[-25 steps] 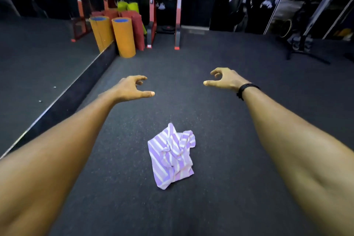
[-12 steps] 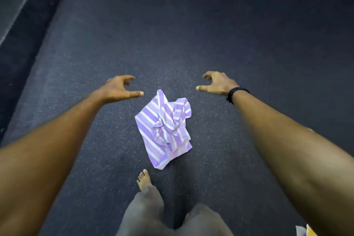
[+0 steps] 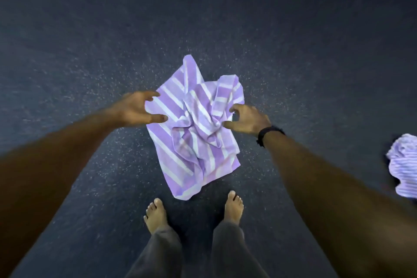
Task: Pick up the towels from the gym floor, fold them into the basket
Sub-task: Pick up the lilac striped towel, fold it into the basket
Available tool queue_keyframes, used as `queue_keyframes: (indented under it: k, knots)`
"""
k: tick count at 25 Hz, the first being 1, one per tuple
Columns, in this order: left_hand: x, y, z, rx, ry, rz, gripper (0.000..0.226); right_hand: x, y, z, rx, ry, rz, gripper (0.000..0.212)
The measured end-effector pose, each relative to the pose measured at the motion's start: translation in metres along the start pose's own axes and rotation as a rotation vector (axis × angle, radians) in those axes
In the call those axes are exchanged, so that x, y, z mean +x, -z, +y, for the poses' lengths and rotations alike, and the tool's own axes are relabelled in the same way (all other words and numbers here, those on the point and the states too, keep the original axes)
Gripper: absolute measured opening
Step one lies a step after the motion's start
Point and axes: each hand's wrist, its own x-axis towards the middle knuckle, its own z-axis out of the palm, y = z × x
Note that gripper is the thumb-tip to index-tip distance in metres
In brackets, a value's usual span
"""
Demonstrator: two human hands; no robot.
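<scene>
A crumpled purple-and-white striped towel (image 3: 194, 128) lies on the dark speckled gym floor (image 3: 90, 63), just ahead of my bare feet. My left hand (image 3: 137, 108) hovers at the towel's left edge, fingers and thumb spread apart, holding nothing. My right hand (image 3: 246, 117) hangs over the towel's right side with fingers loosely curled and thumb out, gripping nothing. Whether either hand touches the cloth is unclear. No basket is in view.
A second striped purple towel (image 3: 404, 165), bunched up, lies at the right edge of the floor. My bare feet (image 3: 155, 214) and grey trouser legs stand just behind the first towel.
The view tilted down and I stepped closer. Both hands dropped from above the floor to the towel's left and right sides. The second towel came into view at right.
</scene>
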Motion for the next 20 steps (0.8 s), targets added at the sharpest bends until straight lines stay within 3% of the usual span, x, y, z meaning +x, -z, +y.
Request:
queue_keyframes:
  k: [7, 12, 17, 20]
  knots:
    - [0.133, -0.136, -0.135, -0.022, 0.135, -0.054, 0.083, 0.143, -0.198, 0.082, 0.003, -0.071, -0.106, 0.055]
    - [0.172, -0.187, -0.185, -0.013, 0.179, -0.047, 0.081, 0.189, -0.286, 0.092, -0.067, -0.215, 0.029, 0.057]
    - [0.162, -0.183, -0.183, -0.003, 0.164, -0.064, 0.081, 0.181, -0.284, 0.082, -0.024, -0.162, 0.207, 0.034]
    - [0.132, -0.136, -0.138, 0.032, 0.136, -0.05, 0.084, 0.148, -0.216, 0.058, -0.054, -0.091, 0.295, 0.025]
